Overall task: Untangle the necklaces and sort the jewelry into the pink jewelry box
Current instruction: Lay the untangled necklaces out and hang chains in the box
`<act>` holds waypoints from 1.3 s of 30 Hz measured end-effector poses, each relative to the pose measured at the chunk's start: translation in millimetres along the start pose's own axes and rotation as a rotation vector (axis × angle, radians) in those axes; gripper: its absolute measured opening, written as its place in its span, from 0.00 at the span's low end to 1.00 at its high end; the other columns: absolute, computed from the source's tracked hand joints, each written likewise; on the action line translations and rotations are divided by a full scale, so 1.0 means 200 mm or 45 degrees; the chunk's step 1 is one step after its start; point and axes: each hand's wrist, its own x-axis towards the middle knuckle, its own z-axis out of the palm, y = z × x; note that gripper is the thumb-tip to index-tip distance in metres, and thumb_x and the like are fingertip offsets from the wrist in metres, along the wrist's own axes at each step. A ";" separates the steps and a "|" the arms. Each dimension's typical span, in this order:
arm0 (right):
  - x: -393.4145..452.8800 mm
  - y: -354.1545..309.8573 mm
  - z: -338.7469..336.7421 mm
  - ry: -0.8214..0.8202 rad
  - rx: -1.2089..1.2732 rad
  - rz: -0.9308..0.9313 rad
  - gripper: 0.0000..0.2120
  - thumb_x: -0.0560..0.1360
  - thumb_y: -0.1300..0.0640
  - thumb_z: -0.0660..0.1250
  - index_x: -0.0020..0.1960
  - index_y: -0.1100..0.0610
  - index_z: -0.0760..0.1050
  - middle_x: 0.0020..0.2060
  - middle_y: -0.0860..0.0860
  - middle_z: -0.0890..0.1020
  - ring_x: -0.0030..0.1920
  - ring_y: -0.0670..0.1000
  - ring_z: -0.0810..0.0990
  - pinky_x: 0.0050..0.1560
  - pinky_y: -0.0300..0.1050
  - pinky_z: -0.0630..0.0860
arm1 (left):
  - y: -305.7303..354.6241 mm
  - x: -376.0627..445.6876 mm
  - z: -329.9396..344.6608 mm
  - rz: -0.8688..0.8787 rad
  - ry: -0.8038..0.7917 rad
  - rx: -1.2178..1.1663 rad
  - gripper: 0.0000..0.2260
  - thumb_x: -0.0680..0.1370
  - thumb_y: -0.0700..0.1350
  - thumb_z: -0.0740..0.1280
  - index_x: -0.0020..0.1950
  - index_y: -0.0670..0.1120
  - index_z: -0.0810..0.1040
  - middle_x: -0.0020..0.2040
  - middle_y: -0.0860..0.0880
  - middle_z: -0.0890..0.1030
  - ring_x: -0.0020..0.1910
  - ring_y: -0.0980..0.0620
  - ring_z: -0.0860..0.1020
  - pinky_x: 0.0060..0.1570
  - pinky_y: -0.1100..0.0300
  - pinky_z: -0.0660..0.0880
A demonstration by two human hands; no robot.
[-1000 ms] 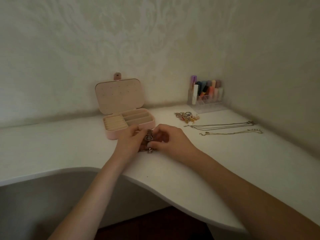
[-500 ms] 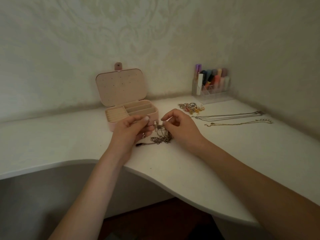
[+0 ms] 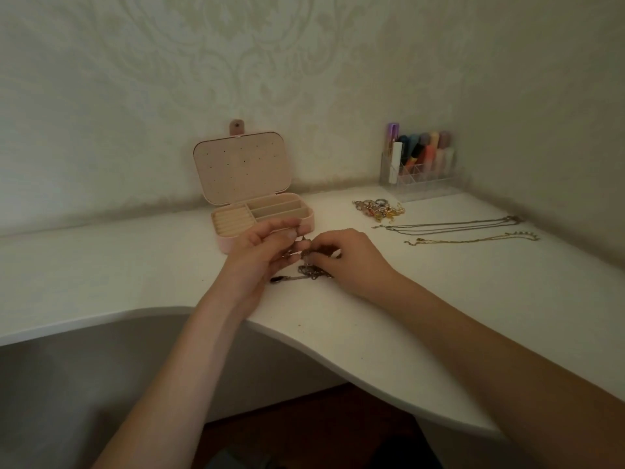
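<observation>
The pink jewelry box (image 3: pixel 236 243) stands open on the white desk (image 3: pixel 439 299), lid upright, its ring rolls and compartments showing. Just in front of it, my left hand (image 3: pixel 260 255) and my right hand (image 3: pixel 348 258) both pinch strands of a dark tangled necklace knot (image 3: pixel 309 272), part of which lies on the desk with a dark pendant end trailing left. Two straightened chains lie to the right: a silver necklace (image 3: pixel 449 225) and a gold necklace (image 3: pixel 473 239). A small pile of rings and earrings (image 3: pixel 378 208) sits behind them.
A clear organiser (image 3: pixel 419 174) holding coloured tubes stands in the back right corner against the wall. The desk's curved front edge cuts in below my arms, with dark floor beneath.
My hands have drawn closer together over the knot and my right hand has dropped nearer the desk. The view has shifted slightly.
</observation>
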 end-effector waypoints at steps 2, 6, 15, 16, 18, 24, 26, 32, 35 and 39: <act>0.01 0.01 -0.01 0.078 0.099 0.058 0.05 0.76 0.59 0.67 0.46 0.57 0.82 0.35 0.46 0.80 0.36 0.42 0.76 0.39 0.31 0.69 | 0.00 0.00 0.00 -0.003 -0.010 -0.036 0.10 0.78 0.33 0.62 0.53 0.44 0.78 0.46 0.50 0.85 0.43 0.57 0.83 0.45 0.66 0.79; 0.00 0.01 -0.01 0.175 0.195 0.118 0.10 0.77 0.61 0.64 0.57 0.54 0.77 0.44 0.49 0.82 0.45 0.46 0.78 0.48 0.36 0.73 | -0.01 0.00 -0.01 -0.008 -0.043 -0.056 0.12 0.77 0.32 0.62 0.56 0.44 0.78 0.51 0.47 0.84 0.49 0.55 0.83 0.50 0.63 0.79; -0.03 -0.07 0.00 0.365 0.093 0.017 0.14 0.69 0.48 0.74 0.45 0.49 0.69 0.43 0.45 0.74 0.42 0.41 0.71 0.40 0.32 0.67 | -0.01 0.00 0.00 -0.039 -0.131 -0.083 0.20 0.67 0.34 0.69 0.58 0.46 0.78 0.55 0.47 0.83 0.55 0.53 0.81 0.53 0.62 0.78; -0.03 -0.07 0.00 0.362 0.108 0.021 0.13 0.70 0.50 0.74 0.44 0.49 0.69 0.41 0.45 0.74 0.40 0.41 0.71 0.39 0.32 0.67 | -0.01 0.00 0.00 -0.039 -0.142 -0.088 0.20 0.67 0.33 0.68 0.58 0.46 0.78 0.56 0.47 0.83 0.55 0.53 0.81 0.53 0.62 0.78; -0.03 -0.07 0.01 0.279 0.134 0.058 0.09 0.71 0.52 0.73 0.41 0.49 0.72 0.37 0.44 0.75 0.36 0.40 0.71 0.36 0.32 0.67 | -0.01 0.00 0.00 -0.037 -0.151 -0.104 0.21 0.71 0.27 0.65 0.59 0.47 0.77 0.57 0.48 0.82 0.54 0.53 0.81 0.51 0.62 0.79; -0.02 -0.03 0.03 0.196 0.206 0.231 0.05 0.72 0.55 0.73 0.42 0.56 0.79 0.30 0.43 0.75 0.29 0.39 0.72 0.31 0.28 0.66 | -0.03 0.01 -0.01 -0.030 -0.228 -0.046 0.31 0.72 0.19 0.57 0.66 0.47 0.73 0.64 0.52 0.77 0.59 0.52 0.79 0.50 0.66 0.78; -0.02 -0.04 0.03 0.221 0.272 0.235 0.04 0.71 0.58 0.73 0.39 0.55 0.78 0.29 0.43 0.76 0.28 0.38 0.72 0.31 0.28 0.66 | -0.04 0.01 0.00 -0.019 -0.228 -0.035 0.30 0.72 0.20 0.57 0.66 0.46 0.73 0.64 0.51 0.77 0.59 0.53 0.79 0.52 0.66 0.77; -0.02 -0.09 -0.04 0.326 0.633 0.261 0.10 0.70 0.61 0.73 0.38 0.57 0.72 0.37 0.62 0.83 0.36 0.51 0.77 0.41 0.44 0.73 | -0.05 0.02 0.02 0.126 0.018 0.262 0.17 0.74 0.30 0.66 0.60 0.46 0.78 0.54 0.48 0.83 0.55 0.55 0.80 0.51 0.67 0.76; -0.02 -0.09 -0.08 0.349 0.671 0.232 0.09 0.69 0.64 0.74 0.41 0.57 0.74 0.34 0.56 0.84 0.35 0.46 0.80 0.44 0.40 0.76 | -0.05 0.00 0.04 0.261 0.142 0.591 0.05 0.74 0.40 0.71 0.49 0.45 0.82 0.42 0.52 0.85 0.42 0.60 0.82 0.43 0.69 0.74; -0.02 -0.07 -0.13 0.394 0.660 0.247 0.09 0.71 0.63 0.73 0.50 0.56 0.81 0.37 0.51 0.85 0.40 0.44 0.83 0.47 0.36 0.77 | -0.05 -0.01 0.05 0.435 0.204 0.939 0.09 0.75 0.45 0.70 0.36 0.43 0.80 0.30 0.54 0.76 0.31 0.61 0.70 0.33 0.70 0.66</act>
